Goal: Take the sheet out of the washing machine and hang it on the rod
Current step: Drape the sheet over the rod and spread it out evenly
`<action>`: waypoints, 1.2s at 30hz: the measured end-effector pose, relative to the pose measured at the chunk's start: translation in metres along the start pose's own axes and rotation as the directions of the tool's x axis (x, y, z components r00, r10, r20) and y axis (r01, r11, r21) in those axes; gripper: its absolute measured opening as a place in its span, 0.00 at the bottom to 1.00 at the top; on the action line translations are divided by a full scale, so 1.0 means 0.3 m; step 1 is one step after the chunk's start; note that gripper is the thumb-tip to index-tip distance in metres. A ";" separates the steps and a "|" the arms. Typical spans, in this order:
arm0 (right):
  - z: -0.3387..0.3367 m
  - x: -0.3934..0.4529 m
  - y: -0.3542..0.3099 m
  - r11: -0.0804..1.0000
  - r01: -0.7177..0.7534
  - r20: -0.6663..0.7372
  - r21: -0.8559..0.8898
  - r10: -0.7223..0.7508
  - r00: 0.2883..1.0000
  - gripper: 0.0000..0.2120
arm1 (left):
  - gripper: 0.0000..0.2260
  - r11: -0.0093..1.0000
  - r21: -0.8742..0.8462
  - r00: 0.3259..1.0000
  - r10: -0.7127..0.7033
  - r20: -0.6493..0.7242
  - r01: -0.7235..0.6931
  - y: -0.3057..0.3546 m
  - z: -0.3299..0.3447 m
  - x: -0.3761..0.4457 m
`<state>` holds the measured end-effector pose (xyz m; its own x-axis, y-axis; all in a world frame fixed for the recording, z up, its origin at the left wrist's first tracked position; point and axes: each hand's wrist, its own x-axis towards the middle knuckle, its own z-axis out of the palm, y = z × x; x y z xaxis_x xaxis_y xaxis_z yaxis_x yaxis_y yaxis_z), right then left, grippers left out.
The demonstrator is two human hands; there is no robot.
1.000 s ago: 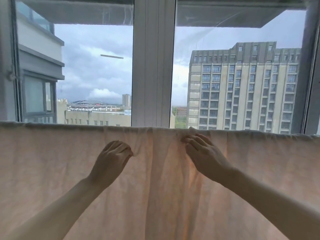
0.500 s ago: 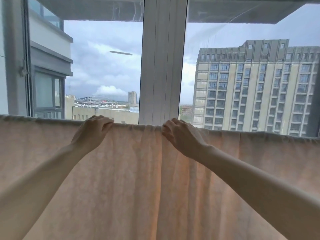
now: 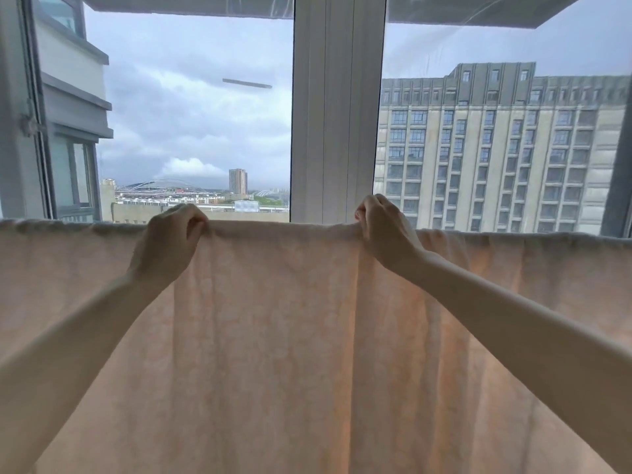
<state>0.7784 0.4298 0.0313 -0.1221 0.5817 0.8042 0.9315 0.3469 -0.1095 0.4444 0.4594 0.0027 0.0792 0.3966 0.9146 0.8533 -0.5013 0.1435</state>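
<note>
head view – forward, level | close behind sheet (image 3: 273, 336) (window (image 3: 198, 131) beyond)

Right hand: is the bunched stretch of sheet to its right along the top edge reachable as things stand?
Probably yes. The right hand already grips the sheet at its top edge, and the gathered folds lie just beside it with nothing in between; it would need to let go first.

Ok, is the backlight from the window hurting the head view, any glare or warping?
Head view: strongly backlit, so the sheet glows and both the left hand and right hand look dim; faint reflections streak the window glass; wide-angle bending tilts the frame at the edges.
</note>
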 end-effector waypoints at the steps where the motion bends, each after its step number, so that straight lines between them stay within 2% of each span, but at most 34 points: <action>1: 0.005 0.013 -0.010 1.000 -0.010 -0.006 0.016 0.010 1.000 0.05 | 0.04 1.000 0.001 1.000 -0.026 -0.002 0.026 -0.027 -0.010 0.001; 6: 0.057 -0.009 -0.093 0.996 0.064 0.034 0.063 -0.066 0.997 0.10 | 0.06 1.000 -0.002 0.992 -0.001 0.127 0.002 -0.114 -0.032 -0.015; 8: 0.078 -0.023 -0.130 0.994 0.109 0.064 0.029 -0.111 0.992 0.12 | 0.07 1.000 -0.016 0.993 0.023 0.119 -0.022 -0.125 -0.039 -0.020; 11: 0.089 -0.020 -0.159 0.990 0.141 0.054 0.029 -0.143 0.988 0.11 | 0.06 0.999 -0.045 0.994 0.032 0.105 -0.028 -0.137 -0.048 -0.017; 15: 0.090 0.009 -0.179 0.994 0.054 0.034 0.097 -0.058 0.998 0.10 | 0.04 0.997 -0.072 0.996 0.010 0.087 -0.003 -0.145 -0.060 -0.011; 18: 0.088 0.066 -0.195 0.999 -0.047 0.037 -0.019 0.048 0.998 0.13 | 0.03 0.997 -0.070 0.998 0.028 0.060 -0.024 -0.131 -0.056 -0.014; 21: 0.065 0.142 -0.227 0.997 -0.077 -0.076 -0.030 0.074 0.994 0.15 | 0.03 0.995 -0.086 0.997 0.051 0.062 -0.045 -0.129 -0.039 -0.012; 23: 0.064 0.165 -0.255 0.998 -0.027 -0.047 0.050 0.029 0.998 0.13 | 0.04 0.995 -0.085 0.997 0.053 0.048 -0.049 -0.135 -0.034 -0.013; 26: 0.096 0.128 -0.284 0.993 0.005 0.205 0.118 -0.029 0.978 0.15 | 0.03 0.993 -0.082 0.997 0.081 0.008 -0.080 -0.142 -0.038 -0.031; 27: 0.104 0.108 -0.289 0.991 0.008 0.243 0.132 -0.040 0.969 0.16 | 0.03 0.992 -0.079 0.995 0.095 -0.005 -0.095 -0.144 -0.041 -0.041; 30: 0.110 0.082 -0.311 0.981 0.034 0.215 0.191 -0.076 0.974 0.14 | 0.04 0.988 -0.056 0.989 0.140 -0.055 -0.143 -0.153 -0.055 -0.066; 33: 0.114 0.073 -0.349 0.968 0.123 0.201 0.218 -0.167 0.965 0.10 | 0.05 0.984 -0.024 0.979 0.170 -0.108 -0.174 -0.150 -0.060 -0.091; 36: 0.134 0.081 -0.357 0.964 0.170 0.126 0.204 -0.198 0.972 0.06 | 0.07 0.979 0.022 0.970 0.202 -0.137 -0.201 -0.158 -0.067 -0.109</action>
<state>0.6620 0.4365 0.0390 -0.3463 0.5897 0.7296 0.8076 0.5832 -0.0881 0.3910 0.4547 -0.0264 0.1788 0.1775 0.9677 0.8310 -0.5539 -0.0520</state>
